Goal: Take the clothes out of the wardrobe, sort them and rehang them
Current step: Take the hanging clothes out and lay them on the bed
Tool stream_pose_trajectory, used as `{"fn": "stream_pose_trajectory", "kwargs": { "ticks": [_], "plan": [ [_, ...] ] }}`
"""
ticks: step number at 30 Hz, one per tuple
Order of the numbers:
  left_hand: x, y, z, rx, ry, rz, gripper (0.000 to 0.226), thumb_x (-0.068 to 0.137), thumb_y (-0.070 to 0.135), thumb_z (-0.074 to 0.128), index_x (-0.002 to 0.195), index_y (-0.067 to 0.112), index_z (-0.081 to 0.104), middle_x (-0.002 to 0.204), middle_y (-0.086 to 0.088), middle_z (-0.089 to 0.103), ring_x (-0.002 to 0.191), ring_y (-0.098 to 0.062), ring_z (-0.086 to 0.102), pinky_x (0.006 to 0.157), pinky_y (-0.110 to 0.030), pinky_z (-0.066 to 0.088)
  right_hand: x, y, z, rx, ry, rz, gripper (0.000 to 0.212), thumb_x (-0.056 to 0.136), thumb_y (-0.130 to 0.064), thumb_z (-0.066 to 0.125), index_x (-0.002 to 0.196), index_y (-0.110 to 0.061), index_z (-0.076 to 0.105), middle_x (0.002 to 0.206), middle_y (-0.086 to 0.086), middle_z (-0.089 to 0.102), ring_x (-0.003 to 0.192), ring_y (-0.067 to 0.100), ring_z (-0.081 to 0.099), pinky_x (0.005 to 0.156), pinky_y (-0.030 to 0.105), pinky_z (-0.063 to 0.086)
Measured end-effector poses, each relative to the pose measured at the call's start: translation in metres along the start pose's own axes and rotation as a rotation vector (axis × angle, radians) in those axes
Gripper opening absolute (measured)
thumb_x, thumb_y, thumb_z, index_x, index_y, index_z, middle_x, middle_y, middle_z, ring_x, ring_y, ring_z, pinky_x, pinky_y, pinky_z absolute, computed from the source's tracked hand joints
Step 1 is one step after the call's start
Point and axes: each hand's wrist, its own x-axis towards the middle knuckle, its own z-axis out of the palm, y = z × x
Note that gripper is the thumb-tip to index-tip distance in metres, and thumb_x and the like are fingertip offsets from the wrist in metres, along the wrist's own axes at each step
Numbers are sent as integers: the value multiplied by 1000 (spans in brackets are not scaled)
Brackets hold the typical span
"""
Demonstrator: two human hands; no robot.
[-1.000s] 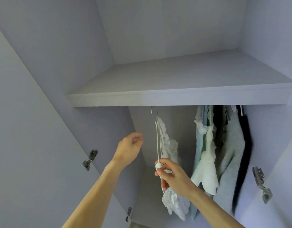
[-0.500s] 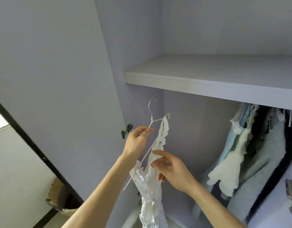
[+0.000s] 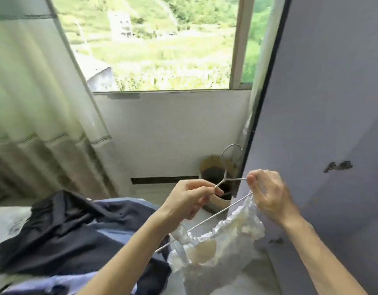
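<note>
- The left hand (image 3: 190,201) is pinching the hanger (image 3: 205,221) just under its hook, and the right hand (image 3: 269,196) is curling its fingers round the hanger's other end
- The white top (image 3: 218,250) is hanging from the hanger below the two hands, in front of the wardrobe door (image 3: 322,113) and just beside the pile of clothes (image 3: 62,235)
- The hanger is tilting and the top is sagging low, so I think it is at risk of sliding off and dropping if the hanger is tipping more
- The thin strap could be catching on the wire end if the right hand is pulling too fast, and the frills could be tearing
- I am counting two hands, one hanger, one white top, one basket (image 3: 213,171), one window (image 3: 158,43), one curtain (image 3: 35,92) and one door
- The pile is mixing dark and blue cloth, and I cannot tell how many pieces are lying in it
</note>
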Motion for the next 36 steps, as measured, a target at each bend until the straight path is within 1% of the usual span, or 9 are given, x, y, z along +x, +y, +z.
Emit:
{"fn": "stream_pose_trajectory", "kwargs": {
  "ticks": [4,8,14,17,20,25,30,33,36],
  "plan": [
    [-74,-32,-54,-103,168,-107,19,96,19,60,97,16,78,66,-3,44,43,-5,26,39,-15,19,15,-51,80,22,-165,-204,61,94,-68,26,90,-22,65,85,-4,63,95,26,57,82,41,43],
    [-138,-52,-87,-175,408,-187,20,96,18,59,97,15,78,72,-9,41,46,-8,21,39,-17,15,20,-110,143,7,-291,-466,64,97,-69,20,84,-23,62,76,-2,64,78,30,61,76,45,46],
    [-230,-64,-106,-314,699,-246,23,97,18,55,99,15,77,63,4,42,47,-7,22,39,-18,10,14,-194,206,149,-475,-750,50,88,-71,37,88,-30,66,92,-6,63,98,23,56,92,41,33],
    [-270,-65,-101,-384,814,-260,23,97,18,54,97,18,77,64,4,41,49,-7,21,40,-19,8,2,-234,227,279,-571,-836,49,86,-72,43,83,-27,63,86,-12,56,92,18,50,83,39,42],
    [-306,-71,-92,-488,942,-249,24,98,17,53,94,19,77,64,4,39,50,-6,19,40,-19,7,-18,-269,239,394,-651,-907,49,86,-72,45,77,-26,57,79,-13,53,83,16,47,71,31,41],
    [-370,-83,-57,-629,1100,-223,20,98,18,54,95,17,73,65,5,37,48,-4,15,38,-16,7,-67,-319,248,502,-825,-1043,51,82,-76,44,65,-28,46,66,-13,52,73,10,46,65,26,34],
    [-448,-85,-4,-701,1291,-216,17,90,22,60,95,15,75,67,4,37,48,-4,13,38,-17,5,-133,-368,238,563,-1003,-1200,62,77,-84,45,61,-24,47,58,-8,51,67,5,50,59,21,34],
    [-492,-87,30,-746,1392,-178,17,90,21,61,96,12,75,66,3,37,47,-4,12,36,-16,5,-175,-393,218,592,-1103,-1253,59,79,-79,53,62,-23,52,59,-8,55,65,6,53,58,23,37],
    [-536,-90,63,-724,1409,-128,25,83,26,78,101,9,74,68,3,39,46,-3,14,33,-12,11,-213,-415,198,595,-1155,-1308,62,76,-78,55,60,-19,52,52,-9,52,56,9,52,55,27,40]
  ]
}}
